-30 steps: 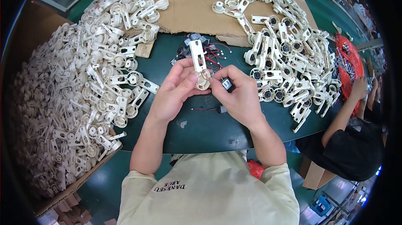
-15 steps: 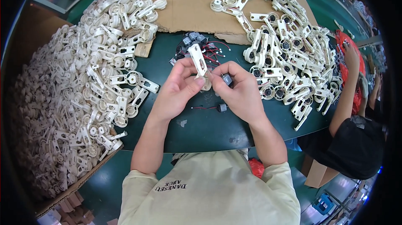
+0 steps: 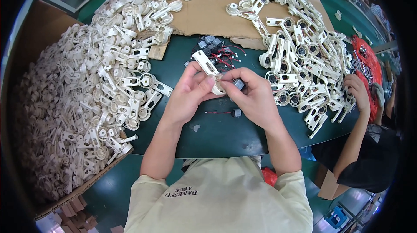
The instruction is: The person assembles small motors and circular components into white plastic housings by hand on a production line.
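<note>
My left hand [image 3: 186,96] grips a white plastic housing [image 3: 204,62], a long slotted arm with a round cup at its lower end. The slotted arm points up and to the left, and the cup lies between my two hands. In my right hand [image 3: 256,98] is a small grey motor [image 3: 238,84], held in the curled fingers. The thumb and forefinger of that hand pinch at the cup's edge; what is between their tips is too small to make out. A loose motor [image 3: 236,113] with a thin lead lies on the dark green table below.
Behind my hands sits a heap of motors [image 3: 211,43] with red leads. A large box of white housings [image 3: 65,103] stands at left. Housings with black round parts [image 3: 302,50] pile up at right. Beyond them a co-worker's hand [image 3: 357,89] is beside a red bag [image 3: 367,59].
The housing has tilted to the left and its cup shows more. The whole view has shifted slightly. The co-worker's hand has come down from the red bag toward the right pile.
</note>
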Tool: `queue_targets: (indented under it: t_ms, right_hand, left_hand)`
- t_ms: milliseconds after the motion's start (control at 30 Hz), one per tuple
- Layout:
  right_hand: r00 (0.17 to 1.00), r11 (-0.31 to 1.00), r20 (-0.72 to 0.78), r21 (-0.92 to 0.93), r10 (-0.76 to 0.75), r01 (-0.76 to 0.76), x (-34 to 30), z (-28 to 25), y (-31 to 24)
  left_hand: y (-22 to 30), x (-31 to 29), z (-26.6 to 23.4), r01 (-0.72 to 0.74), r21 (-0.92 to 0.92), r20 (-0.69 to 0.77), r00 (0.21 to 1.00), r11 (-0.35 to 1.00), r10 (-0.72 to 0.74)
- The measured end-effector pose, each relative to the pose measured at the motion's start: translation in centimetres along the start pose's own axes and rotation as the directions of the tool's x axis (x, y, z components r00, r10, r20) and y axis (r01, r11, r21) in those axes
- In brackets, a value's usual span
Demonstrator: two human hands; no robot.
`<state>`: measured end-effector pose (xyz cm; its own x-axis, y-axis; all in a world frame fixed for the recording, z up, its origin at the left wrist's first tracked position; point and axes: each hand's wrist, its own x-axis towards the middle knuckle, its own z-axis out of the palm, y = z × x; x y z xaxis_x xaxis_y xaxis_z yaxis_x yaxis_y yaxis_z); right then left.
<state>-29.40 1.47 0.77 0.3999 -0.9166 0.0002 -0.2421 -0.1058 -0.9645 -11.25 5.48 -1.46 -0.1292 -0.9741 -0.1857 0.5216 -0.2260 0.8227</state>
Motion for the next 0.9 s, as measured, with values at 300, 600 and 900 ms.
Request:
queue_targets:
  t_ms: [300, 600, 900]
  right_hand:
    - [0.990, 0.990, 0.020, 0.027, -0.138, 0.137, 0.2, -1.2, 0.1]
    - [0.961, 0.970, 0.200, 0.185, -0.192, 0.156, 0.2, -1.7, -0.2]
    - [0.993, 0.984, 0.005, 0.134, -0.122, 0.120, 0.1, -0.8, 0.1]
  left_hand:
    - [0.8, 0.2, -1.1, -0.101, -0.107, -0.113, 0.990, 0.989, 0.089]
    - [1.1, 0.0, -1.2, -0.116, -0.130, -0.095, 0.990, 0.985, 0.104]
    - [1.2, -0.2, -0.6, -0.095, -0.146, -0.078, 0.993, 0.985, 0.085]
